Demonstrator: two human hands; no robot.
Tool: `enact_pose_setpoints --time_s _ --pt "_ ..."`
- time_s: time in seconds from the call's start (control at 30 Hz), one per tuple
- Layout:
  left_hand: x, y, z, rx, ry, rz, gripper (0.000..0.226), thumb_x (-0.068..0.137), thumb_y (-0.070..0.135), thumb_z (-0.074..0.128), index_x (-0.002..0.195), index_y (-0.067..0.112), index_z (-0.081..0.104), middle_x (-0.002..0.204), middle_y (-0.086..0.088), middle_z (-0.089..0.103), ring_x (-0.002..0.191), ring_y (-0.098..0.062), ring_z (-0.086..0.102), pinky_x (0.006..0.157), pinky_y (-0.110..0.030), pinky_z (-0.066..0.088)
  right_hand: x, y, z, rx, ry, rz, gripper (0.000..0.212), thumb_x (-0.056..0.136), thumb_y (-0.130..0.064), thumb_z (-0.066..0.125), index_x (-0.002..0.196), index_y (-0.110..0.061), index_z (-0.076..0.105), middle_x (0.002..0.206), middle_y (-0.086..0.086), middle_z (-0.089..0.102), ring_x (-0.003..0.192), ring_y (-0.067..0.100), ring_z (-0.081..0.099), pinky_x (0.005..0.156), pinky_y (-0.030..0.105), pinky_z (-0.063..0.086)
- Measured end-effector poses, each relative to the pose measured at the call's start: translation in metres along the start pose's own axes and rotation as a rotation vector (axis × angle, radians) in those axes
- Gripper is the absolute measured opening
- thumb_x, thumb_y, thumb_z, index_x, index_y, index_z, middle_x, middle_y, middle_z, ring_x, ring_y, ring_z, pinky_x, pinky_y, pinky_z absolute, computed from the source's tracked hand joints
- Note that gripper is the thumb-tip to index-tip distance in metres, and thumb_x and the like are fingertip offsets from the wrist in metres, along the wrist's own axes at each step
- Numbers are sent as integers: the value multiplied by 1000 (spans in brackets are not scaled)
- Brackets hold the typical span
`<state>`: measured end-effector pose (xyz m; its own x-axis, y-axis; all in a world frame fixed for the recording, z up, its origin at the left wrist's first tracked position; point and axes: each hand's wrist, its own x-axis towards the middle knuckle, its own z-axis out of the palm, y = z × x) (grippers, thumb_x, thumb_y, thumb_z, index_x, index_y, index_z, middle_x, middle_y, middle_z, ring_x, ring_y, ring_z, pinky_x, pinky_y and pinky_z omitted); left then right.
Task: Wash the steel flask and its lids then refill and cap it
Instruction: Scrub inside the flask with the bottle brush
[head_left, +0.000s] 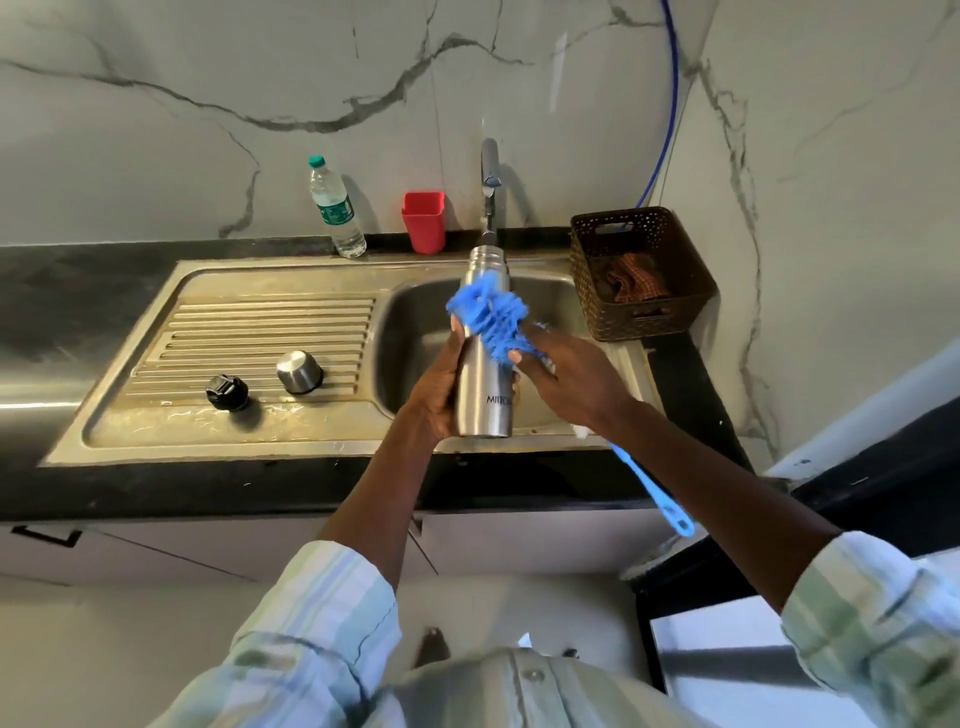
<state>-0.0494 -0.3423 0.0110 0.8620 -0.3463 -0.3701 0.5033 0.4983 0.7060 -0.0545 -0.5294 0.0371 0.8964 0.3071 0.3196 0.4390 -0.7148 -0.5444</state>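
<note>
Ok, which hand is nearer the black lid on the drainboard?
Left. The left hand grips the steel flask over the basin's left edge, just right of the black lid. The right hand, holding the blue brush, sits beyond the flask.

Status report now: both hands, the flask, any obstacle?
Left hand grips steel flask over sink. Right hand holds blue brush against flask. Nothing in the way.
</note>
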Motion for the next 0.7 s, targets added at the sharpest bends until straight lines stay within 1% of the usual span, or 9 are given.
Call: enact_pose_setpoints --time_s 0.07,0.13,0.23,0.27,0.37,0.43,0.5,0.6,0.7 --pt "-5 -1 -5 54 -28 -20 82 62 56 87 122 5 64 107 -17 68 88 -30 69 78 -42 59 10 10 -6 36 12 79 44 101 -42 45 137 -19 54 120 10 67 102 29 64 78 33 48" --pt "-6 -4 -11 126 -22 -5 89 49 42 97 121 4 62 108 -16 70 91 -31 70 82 -44 59 18 11 -11 150 71 200 40 102 -39 46 135 -18 55 112 8 69 92 20 65 72 28 46" --pt "-4 1 -8 250 -6 89 73 52 21 87 120 14 60 103 -9 70 97 -28 66 94 -50 53 9 2 -8 89 62 65 42 101 -42 43 136 -20 54 119 5 66 97 18 63 77 30 49" --pt "-4 3 -5 286 -5 103 69 52 18 83 117 17 60 100 -7 70 95 -25 67 93 -49 53 7 3 -5 68 52 30 45 101 -45 42 137 -22 53 122 4 65 101 19 62 79 32 50" --pt "-2 10 0 412 40 106 68 53 10 81 117 18 58 97 -5 69 92 -22 67 85 -42 57 13 1 -7 143 67 137 41 102 -41 44 135 -20 56 114 4 68 96 20 65 76 31 49" --pt "0 12 1 493 63 130 76 49 9 83 121 10 58 97 -7 69 93 -23 67 81 -39 56 11 -8 -4 86 78 70 43 101 -42 44 136 -19 54 117 6 67 99 21 64 78 33 51" --pt "1 12 5 568 74 136 76 47 10 82 119 9 60 97 -8 70 93 -24 67 83 -41 55 8 -9 -1 7 76 -7 47 99 -45 42 139 -21 50 122 9 65 104 26 63 82 39 53" --pt "-2 10 11 501 81 84 56 54 5 72 108 19 62 90 -5 68 89 -23 64 84 -41 53 16 -5 -4 141 147 146 44 101 -44 43 138 -21 52 118 4 66 101 19 63 83 40 54" --pt "-6 9 11 443 44 50 56 51 3 65 106 13 63 91 -10 66 88 -26 62 83 -38 51 9 -10 0 34 94 49 48 100 -47 42 141 -23 49 126 7 64 106 25 62 86 41 53"
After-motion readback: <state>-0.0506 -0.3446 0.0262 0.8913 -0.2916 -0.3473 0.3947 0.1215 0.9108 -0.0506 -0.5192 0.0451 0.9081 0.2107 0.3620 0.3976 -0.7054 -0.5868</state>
